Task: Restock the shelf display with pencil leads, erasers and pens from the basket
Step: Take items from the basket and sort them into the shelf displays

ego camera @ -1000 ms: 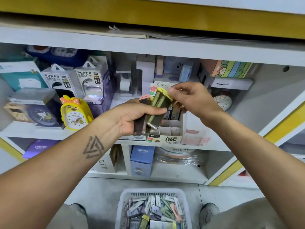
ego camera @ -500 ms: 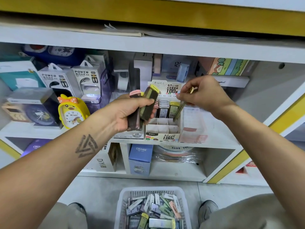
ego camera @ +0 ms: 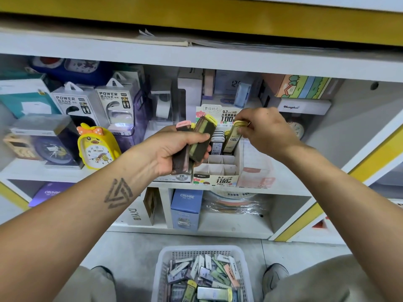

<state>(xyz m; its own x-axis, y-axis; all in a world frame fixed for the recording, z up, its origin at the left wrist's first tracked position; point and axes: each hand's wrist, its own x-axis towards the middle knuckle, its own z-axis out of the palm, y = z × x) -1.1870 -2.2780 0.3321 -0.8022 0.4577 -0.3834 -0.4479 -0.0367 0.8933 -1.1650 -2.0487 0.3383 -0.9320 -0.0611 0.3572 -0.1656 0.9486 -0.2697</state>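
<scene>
Plastic lead cases are small, hard and light, so I think they will not bend or break easily, but the smooth sides could slip. The right hand pinches one yellow case by its top cap, holding it upright over the back row of the display box. That looks like a good place to hold it, since the thin body must slide down into a narrow slot. The left hand is curled round a bunch of cases, just left of the box, with pink and yellow caps sticking up. A loose grip there could let one slide out. Front slots of the box are empty. Below the box, on the floor, the basket has many more cases.
</scene>
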